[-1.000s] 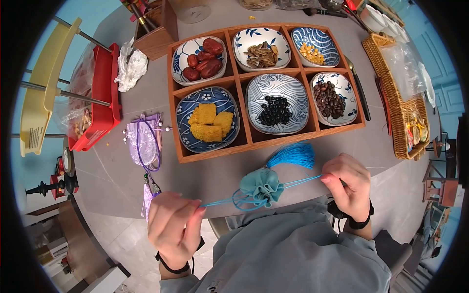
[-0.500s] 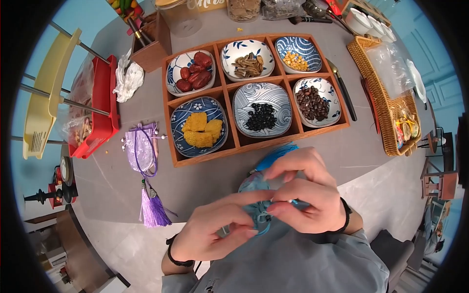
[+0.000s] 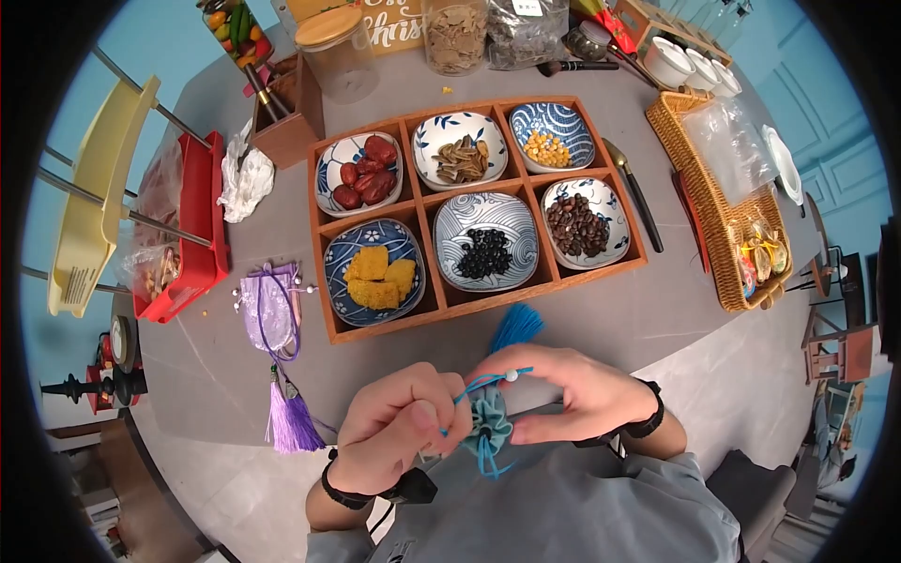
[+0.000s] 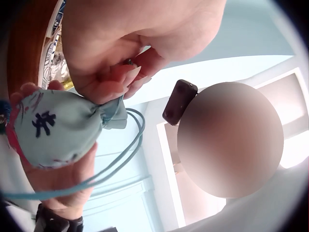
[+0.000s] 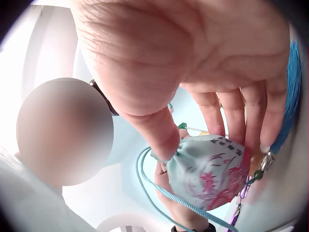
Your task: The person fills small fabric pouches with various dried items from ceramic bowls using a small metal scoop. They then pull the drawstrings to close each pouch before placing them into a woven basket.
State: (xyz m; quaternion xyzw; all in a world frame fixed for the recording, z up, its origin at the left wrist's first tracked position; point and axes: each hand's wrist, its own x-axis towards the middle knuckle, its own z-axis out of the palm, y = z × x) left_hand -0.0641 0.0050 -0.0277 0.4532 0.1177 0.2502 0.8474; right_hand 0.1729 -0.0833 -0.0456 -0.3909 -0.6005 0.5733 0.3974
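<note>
A light teal drawstring pouch (image 3: 490,420) with a gathered neck is held up between both hands, in front of the grey shirt. My right hand (image 3: 584,394) holds its body, thumb near the neck and fingers along the far side. With curled fingers, my left hand (image 3: 399,430) grips the blue cord (image 3: 486,380) beside the neck. A white bead (image 3: 511,374) sits on that cord. Loops of cord hang below the pouch in both wrist views. Pink print and dark characters show on the pouch (image 5: 207,171) in the right wrist view. Its blue tassel (image 3: 517,326) points toward the tray.
A divided wooden tray (image 3: 375,330) with small patterned bowls of dried foods stands ahead. On its left lies a purple pouch (image 3: 267,314) with a tassel. A red bin (image 3: 208,253) stands at far left, a wicker basket (image 3: 671,141) at right, a brush (image 3: 638,202) between.
The hands came together from holding the cords stretched apart. The left fingers have since curled in around the cord, while the right hand has spread around the pouch. The head view has tilted up slightly.
</note>
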